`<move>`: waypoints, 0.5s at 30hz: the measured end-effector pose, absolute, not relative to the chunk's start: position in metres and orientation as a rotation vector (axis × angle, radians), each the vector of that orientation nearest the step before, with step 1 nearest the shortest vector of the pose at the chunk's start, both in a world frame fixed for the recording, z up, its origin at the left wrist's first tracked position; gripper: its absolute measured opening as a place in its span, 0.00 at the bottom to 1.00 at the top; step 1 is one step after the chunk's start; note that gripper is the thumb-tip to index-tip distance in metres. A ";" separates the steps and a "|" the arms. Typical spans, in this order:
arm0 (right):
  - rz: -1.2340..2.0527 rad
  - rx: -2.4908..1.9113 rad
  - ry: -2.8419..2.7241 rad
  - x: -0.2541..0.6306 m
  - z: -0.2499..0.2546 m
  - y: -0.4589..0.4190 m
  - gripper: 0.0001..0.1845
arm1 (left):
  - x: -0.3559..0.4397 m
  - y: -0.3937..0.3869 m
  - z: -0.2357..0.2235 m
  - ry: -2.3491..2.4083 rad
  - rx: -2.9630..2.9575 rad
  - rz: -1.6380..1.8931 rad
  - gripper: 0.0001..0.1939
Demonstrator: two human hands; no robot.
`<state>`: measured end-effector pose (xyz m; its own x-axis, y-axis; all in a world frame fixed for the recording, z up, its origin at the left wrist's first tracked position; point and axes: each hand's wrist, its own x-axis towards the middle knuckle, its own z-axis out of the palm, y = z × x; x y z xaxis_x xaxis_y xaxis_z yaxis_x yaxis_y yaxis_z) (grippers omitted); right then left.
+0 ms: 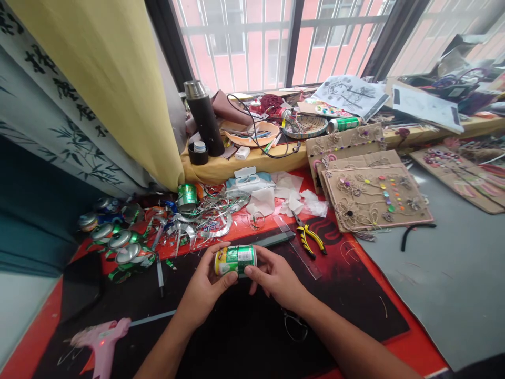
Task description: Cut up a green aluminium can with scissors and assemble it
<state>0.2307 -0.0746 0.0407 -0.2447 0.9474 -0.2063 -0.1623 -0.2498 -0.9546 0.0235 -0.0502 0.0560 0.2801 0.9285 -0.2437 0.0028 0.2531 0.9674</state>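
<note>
We grip a short green-and-yellow metal can (233, 259) in left hand (200, 296) and right hand (284, 283), cuts unclear, with already cut-up green-and-silver metal cans (128, 253) left of left hand.

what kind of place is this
Probably a craft corner by a window, at home or in a small studio: a pink glue gun and yellow-handled pliers lie on the work surface, cut-up cans are piled at its left, and both hands hold a green can.
</note>
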 end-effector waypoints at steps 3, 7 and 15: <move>1.634 -1.103 -1.104 0.230 0.040 -0.074 0.34 | 0.024 -0.051 0.054 1.083 1.116 0.836 0.37; 1.632 -1.084 -1.117 0.229 0.040 -0.075 0.34 | 0.026 -0.053 0.052 1.102 1.125 0.845 0.39; 1.618 -1.070 -1.132 0.229 0.044 -0.075 0.34 | 0.027 -0.056 0.049 1.124 1.138 0.865 0.41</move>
<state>0.2291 -0.0750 0.0442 -0.2563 0.9525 -0.1647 -0.1721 -0.2127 -0.9618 0.0274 -0.0558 0.0491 0.2421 0.9430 -0.2284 0.0205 0.2303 0.9729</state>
